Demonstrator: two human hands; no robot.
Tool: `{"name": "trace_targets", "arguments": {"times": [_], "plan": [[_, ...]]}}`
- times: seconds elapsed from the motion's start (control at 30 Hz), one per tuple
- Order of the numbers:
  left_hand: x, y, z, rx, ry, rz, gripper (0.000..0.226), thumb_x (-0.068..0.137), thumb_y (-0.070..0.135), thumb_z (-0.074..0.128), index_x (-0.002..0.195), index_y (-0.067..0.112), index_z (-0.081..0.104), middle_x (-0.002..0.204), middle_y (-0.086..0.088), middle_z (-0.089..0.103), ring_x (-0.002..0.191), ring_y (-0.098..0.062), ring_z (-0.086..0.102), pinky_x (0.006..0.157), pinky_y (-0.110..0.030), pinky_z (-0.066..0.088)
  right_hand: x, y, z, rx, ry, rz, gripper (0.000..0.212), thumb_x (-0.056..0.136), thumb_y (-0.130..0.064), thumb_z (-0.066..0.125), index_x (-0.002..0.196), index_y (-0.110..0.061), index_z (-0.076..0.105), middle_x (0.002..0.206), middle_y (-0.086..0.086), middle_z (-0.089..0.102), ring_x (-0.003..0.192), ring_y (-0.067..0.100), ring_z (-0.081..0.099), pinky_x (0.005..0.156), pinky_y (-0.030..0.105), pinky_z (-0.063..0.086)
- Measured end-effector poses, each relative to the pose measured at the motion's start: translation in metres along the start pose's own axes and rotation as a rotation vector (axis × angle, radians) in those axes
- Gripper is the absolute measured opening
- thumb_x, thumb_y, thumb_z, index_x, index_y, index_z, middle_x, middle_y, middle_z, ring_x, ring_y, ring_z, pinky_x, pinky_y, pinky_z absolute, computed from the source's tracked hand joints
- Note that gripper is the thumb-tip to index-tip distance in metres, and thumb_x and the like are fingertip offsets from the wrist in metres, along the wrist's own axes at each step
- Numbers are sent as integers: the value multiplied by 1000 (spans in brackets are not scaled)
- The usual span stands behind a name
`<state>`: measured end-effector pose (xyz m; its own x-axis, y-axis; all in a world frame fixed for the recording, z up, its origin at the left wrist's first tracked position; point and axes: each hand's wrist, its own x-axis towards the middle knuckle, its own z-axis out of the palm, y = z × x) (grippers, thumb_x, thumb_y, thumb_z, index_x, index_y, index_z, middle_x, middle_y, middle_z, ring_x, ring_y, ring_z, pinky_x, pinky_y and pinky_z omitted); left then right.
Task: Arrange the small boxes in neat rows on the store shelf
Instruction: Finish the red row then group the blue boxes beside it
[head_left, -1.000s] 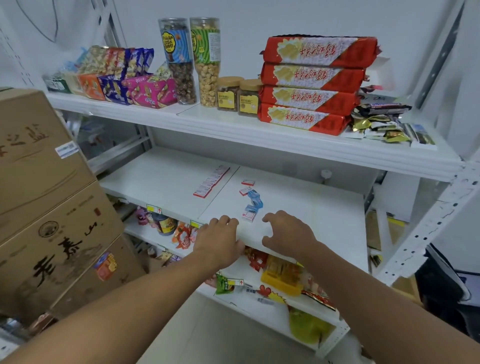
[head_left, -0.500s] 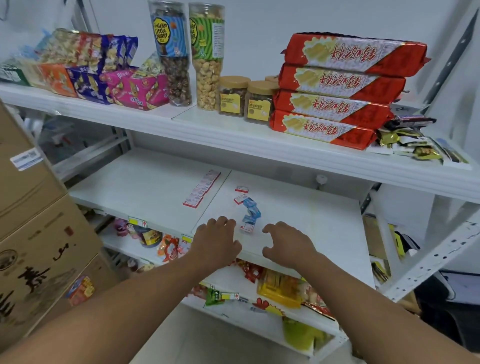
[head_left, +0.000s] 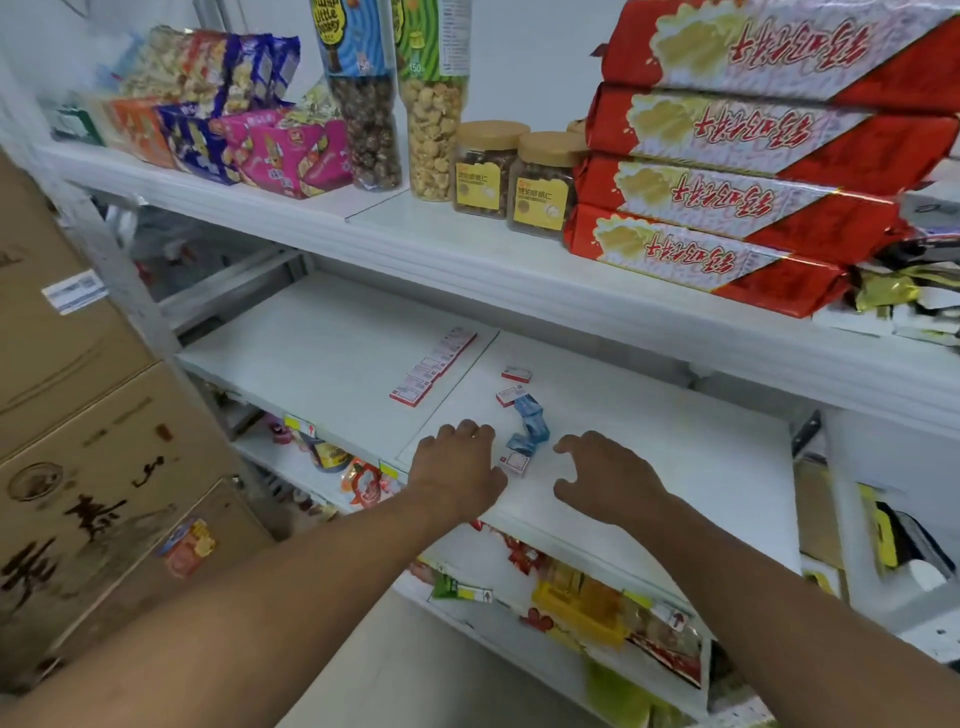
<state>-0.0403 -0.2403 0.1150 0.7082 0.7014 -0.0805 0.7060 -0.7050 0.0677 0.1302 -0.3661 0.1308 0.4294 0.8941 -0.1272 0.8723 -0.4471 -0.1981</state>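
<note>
On the white middle shelf (head_left: 675, 467) a neat row of small red-and-white boxes (head_left: 434, 366) runs diagonally near the panel seam. Right of it lie loose boxes: a red-and-white one (head_left: 516, 374), another (head_left: 506, 396), several blue ones (head_left: 531, 423) in a crooked line, and a red-and-white one (head_left: 516, 462) nearest the front. My left hand (head_left: 457, 467) rests palm down on the shelf just left of the nearest box. My right hand (head_left: 602, 475) hovers just right of it, fingers loosely spread and holding nothing.
The upper shelf (head_left: 467, 260) overhangs the work area with snack bags (head_left: 208, 130), two tall jars (head_left: 395, 104), small jars (head_left: 511, 174) and stacked red packs (head_left: 753, 156). Stacked cardboard cartons (head_left: 78, 467) stand at the left. A lower shelf holds candy packs (head_left: 597, 603).
The view has closed in on the shelf. Both hands have stayed on either side of the loose boxes, keeping their pose; no box has moved.
</note>
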Motion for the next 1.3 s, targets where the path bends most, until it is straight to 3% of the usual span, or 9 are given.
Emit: {"name": "trace_targets", "arguments": {"times": [0.17, 0.43, 0.7, 0.97, 1.1, 1.3], "plan": [[22, 23, 4, 30, -6, -95, 61, 103, 53, 52, 154, 21, 45, 151, -6, 53, 133, -30, 52, 104, -46, 50, 28, 34, -4, -77, 25, -129, 56, 96, -49, 61, 148, -31, 48, 134, -1, 57, 112, 20, 63, 89, 35, 56], [44, 55, 14, -26, -24, -226, 59, 103, 50, 55, 154, 21, 46, 149, -6, 54, 133, -30, 53, 103, -47, 50, 68, 71, 4, 26, 35, -211, 44, 98, -46, 64, 136, -25, 58, 125, 1, 65, 105, 21, 68, 87, 33, 58], [79, 51, 24, -91, 14, -223, 55, 104, 46, 62, 152, 23, 50, 145, -3, 59, 127, -26, 58, 97, -40, 54, 102, 78, 28, 15, -8, -193, 48, 100, -49, 60, 142, -27, 54, 135, 0, 63, 114, 20, 66, 92, 32, 58], [136, 9, 43, -184, 79, -142, 55, 101, 37, 68, 152, 24, 52, 140, -3, 64, 119, -24, 64, 88, -38, 61, 146, 64, 48, -8, 50, -132, 42, 102, -57, 49, 131, -29, 58, 120, -1, 67, 99, 17, 68, 83, 33, 60], [175, -13, 61, -177, 24, -122, 53, 103, 30, 65, 153, 22, 50, 144, -5, 62, 125, -27, 61, 97, -43, 59, 179, 62, 61, -8, 40, -96, 36, 101, -55, 52, 126, -29, 59, 121, 0, 66, 102, 18, 67, 88, 36, 60], [237, -23, 110, -208, 4, -135, 52, 105, 21, 58, 156, 22, 49, 144, -3, 61, 126, -27, 60, 99, -44, 58, 234, 77, 84, -26, 31, -123, 40, 102, -47, 55, 137, -29, 56, 134, -1, 62, 119, 19, 63, 97, 33, 49]]}}
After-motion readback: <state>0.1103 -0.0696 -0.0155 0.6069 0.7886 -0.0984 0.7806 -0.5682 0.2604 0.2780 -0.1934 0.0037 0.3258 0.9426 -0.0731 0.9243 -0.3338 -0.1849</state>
